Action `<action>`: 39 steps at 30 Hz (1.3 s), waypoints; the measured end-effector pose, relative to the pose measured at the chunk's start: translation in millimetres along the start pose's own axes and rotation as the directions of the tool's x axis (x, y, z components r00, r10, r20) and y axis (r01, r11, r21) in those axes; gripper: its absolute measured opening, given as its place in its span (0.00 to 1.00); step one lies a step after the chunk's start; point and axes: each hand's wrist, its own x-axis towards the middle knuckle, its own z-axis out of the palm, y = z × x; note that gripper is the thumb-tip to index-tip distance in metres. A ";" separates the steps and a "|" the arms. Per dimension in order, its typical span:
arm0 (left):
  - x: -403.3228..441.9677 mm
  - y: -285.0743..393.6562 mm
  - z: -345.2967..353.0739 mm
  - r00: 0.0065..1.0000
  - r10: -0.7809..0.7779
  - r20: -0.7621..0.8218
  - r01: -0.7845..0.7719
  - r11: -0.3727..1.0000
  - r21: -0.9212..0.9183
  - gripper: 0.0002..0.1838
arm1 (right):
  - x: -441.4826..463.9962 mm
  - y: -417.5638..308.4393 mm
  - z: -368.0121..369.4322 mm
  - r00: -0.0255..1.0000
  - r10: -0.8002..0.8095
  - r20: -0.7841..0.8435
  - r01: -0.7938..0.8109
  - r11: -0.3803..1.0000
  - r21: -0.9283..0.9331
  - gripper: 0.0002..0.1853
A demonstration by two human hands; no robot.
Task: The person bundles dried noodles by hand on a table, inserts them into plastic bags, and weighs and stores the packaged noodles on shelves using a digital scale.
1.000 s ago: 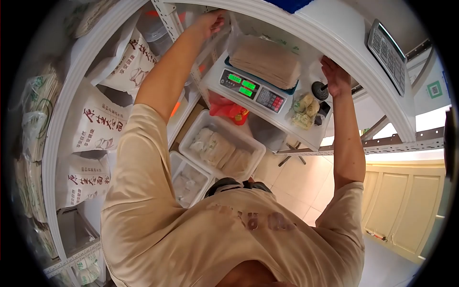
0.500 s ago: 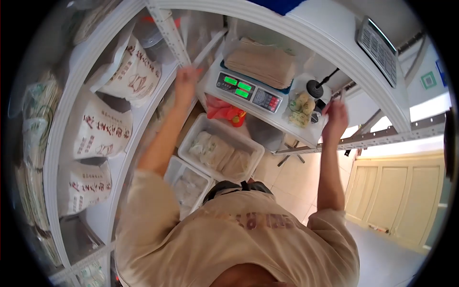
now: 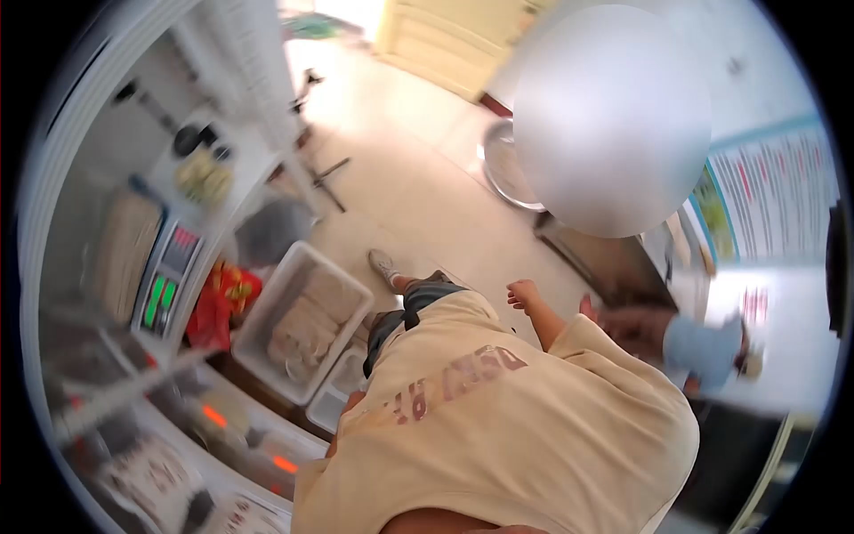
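Observation:
My right hand (image 3: 523,295) hangs over the floor in front of my body. Its fingers are loosely bent and somewhat apart, with nothing visible in them. Only a sliver of my left hand or forearm (image 3: 352,403) shows at the left edge of my beige shirt (image 3: 480,400); its fingers are hidden. Closest to that side are a white plastic bin (image 3: 255,360) with bagged tan contents and a second, smaller bin (image 3: 331,405) partly behind my shirt. Neither hand visibly touches an object.
At left, a shelf holds a scale (image 3: 169,271) with a tan stack (image 3: 120,254) and a bag of pale yellow pieces (image 3: 205,175). Red bags (image 3: 213,307) lie beneath. A metal basin (image 3: 507,165) stands ahead. At right are a blurred oval and a person's arm (image 3: 632,329).
My view has swung right, away from the shelf. Both hands have come down from the shelf's height; the right now hangs in front of me. The basin and another person's arm have come into view.

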 end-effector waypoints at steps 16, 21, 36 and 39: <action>17.7 222.4 3.4 0.973 0.162 -0.165 -0.181 0.977 -0.112 0.14 | 40.1 276.5 -86.5 0.950 0.310 -0.046 -0.222 0.770 0.598 0.08; -3.2 283.1 149.6 0.926 0.274 -0.260 -0.310 0.944 -0.108 0.17 | 115.3 311.5 -179.9 0.947 0.231 -0.223 -0.067 0.822 0.566 0.09; 65.9 301.3 274.4 0.958 0.283 0.047 -0.250 0.744 0.620 0.22 | 266.0 213.7 -443.4 0.846 0.042 -0.531 0.297 0.790 0.536 0.11; 31.1 369.0 309.5 0.949 0.305 -0.082 -0.223 0.831 0.509 0.23 | 335.6 215.6 -486.7 0.608 -0.164 -0.777 0.353 0.932 0.080 0.16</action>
